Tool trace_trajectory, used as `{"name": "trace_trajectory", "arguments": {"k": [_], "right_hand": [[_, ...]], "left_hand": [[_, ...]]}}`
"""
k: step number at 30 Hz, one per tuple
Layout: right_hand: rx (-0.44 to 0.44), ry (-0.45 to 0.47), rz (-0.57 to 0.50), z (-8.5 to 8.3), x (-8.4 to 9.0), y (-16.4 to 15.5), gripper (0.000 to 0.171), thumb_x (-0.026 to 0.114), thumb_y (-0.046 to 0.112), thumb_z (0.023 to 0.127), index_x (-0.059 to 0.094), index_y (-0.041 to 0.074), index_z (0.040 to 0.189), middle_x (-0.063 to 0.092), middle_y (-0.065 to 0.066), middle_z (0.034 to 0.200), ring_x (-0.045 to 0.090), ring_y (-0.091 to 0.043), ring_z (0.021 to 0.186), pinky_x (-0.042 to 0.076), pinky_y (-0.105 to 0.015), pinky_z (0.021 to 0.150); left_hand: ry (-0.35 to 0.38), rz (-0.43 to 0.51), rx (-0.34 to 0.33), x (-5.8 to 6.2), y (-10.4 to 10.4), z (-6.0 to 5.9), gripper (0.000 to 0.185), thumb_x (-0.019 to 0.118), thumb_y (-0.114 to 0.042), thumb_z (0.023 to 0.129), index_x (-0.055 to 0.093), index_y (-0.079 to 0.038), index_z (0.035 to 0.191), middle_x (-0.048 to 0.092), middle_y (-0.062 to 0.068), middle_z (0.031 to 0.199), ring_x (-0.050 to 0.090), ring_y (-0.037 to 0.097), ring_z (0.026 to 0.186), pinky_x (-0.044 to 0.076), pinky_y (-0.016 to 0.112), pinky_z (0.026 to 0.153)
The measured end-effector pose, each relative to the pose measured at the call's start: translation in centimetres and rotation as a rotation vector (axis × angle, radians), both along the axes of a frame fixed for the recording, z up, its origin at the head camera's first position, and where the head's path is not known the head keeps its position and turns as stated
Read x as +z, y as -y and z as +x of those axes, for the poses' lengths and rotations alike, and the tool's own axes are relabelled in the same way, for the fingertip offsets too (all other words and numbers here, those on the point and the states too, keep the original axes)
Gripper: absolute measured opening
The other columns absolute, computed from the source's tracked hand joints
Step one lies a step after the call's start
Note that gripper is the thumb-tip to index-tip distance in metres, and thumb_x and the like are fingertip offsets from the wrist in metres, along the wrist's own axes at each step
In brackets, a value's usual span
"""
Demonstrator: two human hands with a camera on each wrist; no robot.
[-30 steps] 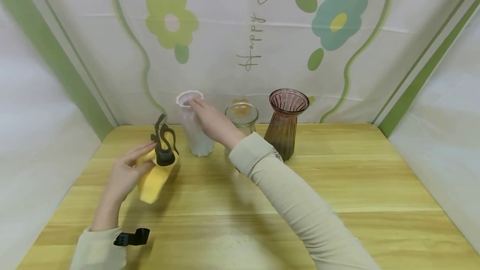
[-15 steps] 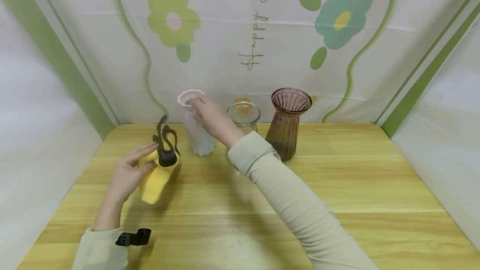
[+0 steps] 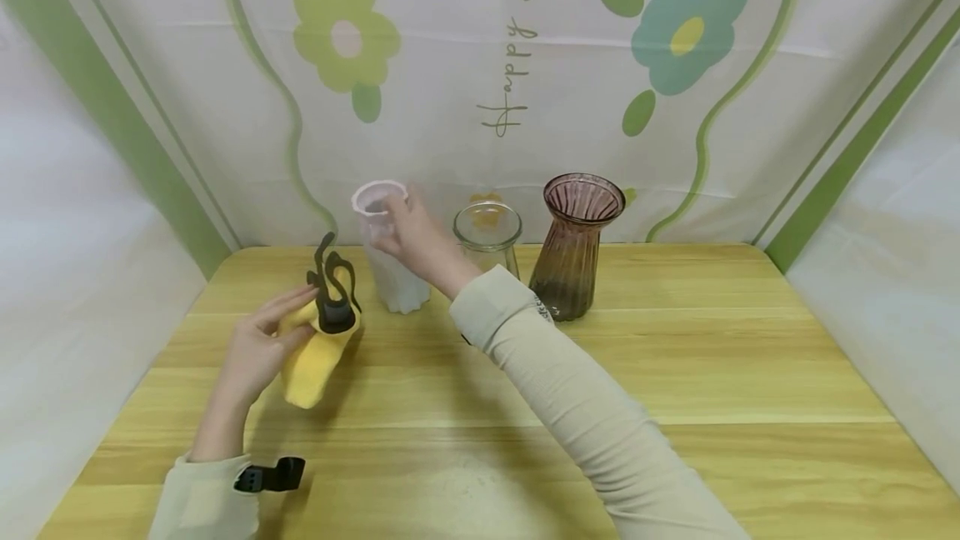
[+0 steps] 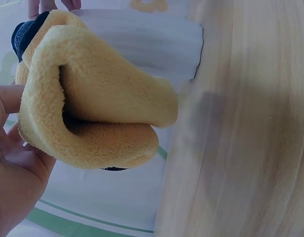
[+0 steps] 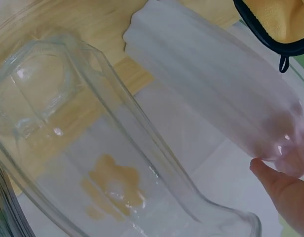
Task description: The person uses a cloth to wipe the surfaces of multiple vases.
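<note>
In the head view my left hand [image 3: 258, 348] holds a folded yellow plush cloth [image 3: 311, 373] with dark trim and dark looping strands on top. The left wrist view shows the cloth's [image 4: 102, 94] thick fold close up, my left fingers behind its edge. At the back left, a frosted white vase with a pinkish scalloped rim [image 3: 401, 277] stands upright. My right hand [image 3: 423, 244] pinches this vase at its mouth. The right wrist view has the thumb [image 5: 275, 180] against the vase's outer wall; the other fingers are partly hidden.
A clear glass vase [image 3: 487, 227] stands just right of the white one, partly behind my right forearm. Beyond it is a purple-brown ribbed vase [image 3: 573, 257]. All stand on a wooden table [image 3: 712, 365] before a flower-printed backdrop [image 3: 480, 57].
My right fingers have shifted slightly to the right at the white vase's mouth and look blurred. The left hand keeps its hold on the cloth almost unmoved.
</note>
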State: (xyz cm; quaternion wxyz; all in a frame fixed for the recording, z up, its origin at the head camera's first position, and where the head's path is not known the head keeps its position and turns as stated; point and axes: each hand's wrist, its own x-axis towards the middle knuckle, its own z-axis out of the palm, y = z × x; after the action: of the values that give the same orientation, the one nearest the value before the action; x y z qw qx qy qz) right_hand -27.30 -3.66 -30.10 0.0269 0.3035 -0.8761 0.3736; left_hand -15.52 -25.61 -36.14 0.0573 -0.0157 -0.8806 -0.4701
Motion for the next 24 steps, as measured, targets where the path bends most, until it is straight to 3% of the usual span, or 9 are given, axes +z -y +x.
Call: {"name": "trace_trajectory", "arguments": {"k": [5, 10, 14, 18, 24], "right_hand": [[-0.056, -0.040, 0.060, 0.4, -0.4, 0.6, 0.060, 0.065, 0.032, 0.089, 0.034, 0.006, 0.133, 0.042, -0.017, 0.133, 0.057, -0.027, 0.114, 0.055, -0.031, 0.092], [-0.103, -0.125, 0.117, 0.6, -0.8, 1.0, 0.057, 0.061, 0.031, 0.092, 0.033, 0.003, 0.133, 0.045, -0.015, 0.125, 0.060, -0.022, 0.102, 0.055, -0.025, 0.083], [-0.124, -0.138, 0.133, 0.7, -0.9, 1.1, 0.057, 0.060, 0.030, 0.093, 0.032, 0.000, 0.133, 0.045, -0.015, 0.124, 0.060, -0.022, 0.099, 0.055, -0.024, 0.081], [-0.131, -0.129, 0.108, 0.5, -0.8, 1.2, 0.071, 0.064, 0.029, 0.091, 0.025, 0.001, 0.143, 0.042, -0.020, 0.135, 0.059, -0.027, 0.112, 0.054, -0.029, 0.093], [-0.168, -0.084, 0.145, 0.1, -0.6, 1.0, 0.089, 0.069, 0.034, 0.086, 0.015, 0.008, 0.153, 0.020, -0.022, 0.157, 0.047, -0.043, 0.128, 0.043, -0.048, 0.108]], "left_hand": [[-0.005, 0.004, 0.001, -0.2, 0.1, 0.0, 0.052, 0.063, -0.006, 0.087, 0.049, -0.005, 0.138, 0.038, 0.017, 0.151, 0.029, 0.044, 0.140, 0.025, 0.067, 0.111], [-0.007, 0.015, 0.002, -0.4, 0.0, -0.1, 0.051, 0.063, -0.007, 0.087, 0.050, -0.006, 0.137, 0.038, 0.019, 0.150, 0.030, 0.042, 0.140, 0.025, 0.067, 0.111], [-0.011, 0.027, 0.004, -0.4, 0.0, -0.2, 0.051, 0.063, -0.007, 0.087, 0.051, -0.005, 0.136, 0.039, 0.020, 0.149, 0.030, 0.042, 0.140, 0.025, 0.067, 0.111], [-0.011, 0.036, 0.010, -0.4, 0.0, -0.2, 0.050, 0.062, -0.006, 0.087, 0.050, -0.004, 0.136, 0.039, 0.018, 0.150, 0.029, 0.043, 0.140, 0.024, 0.068, 0.111], [-0.007, 0.044, 0.026, -0.3, -0.1, -0.2, 0.050, 0.063, -0.007, 0.088, 0.050, -0.004, 0.136, 0.039, 0.017, 0.151, 0.029, 0.043, 0.141, 0.023, 0.067, 0.112]]}}
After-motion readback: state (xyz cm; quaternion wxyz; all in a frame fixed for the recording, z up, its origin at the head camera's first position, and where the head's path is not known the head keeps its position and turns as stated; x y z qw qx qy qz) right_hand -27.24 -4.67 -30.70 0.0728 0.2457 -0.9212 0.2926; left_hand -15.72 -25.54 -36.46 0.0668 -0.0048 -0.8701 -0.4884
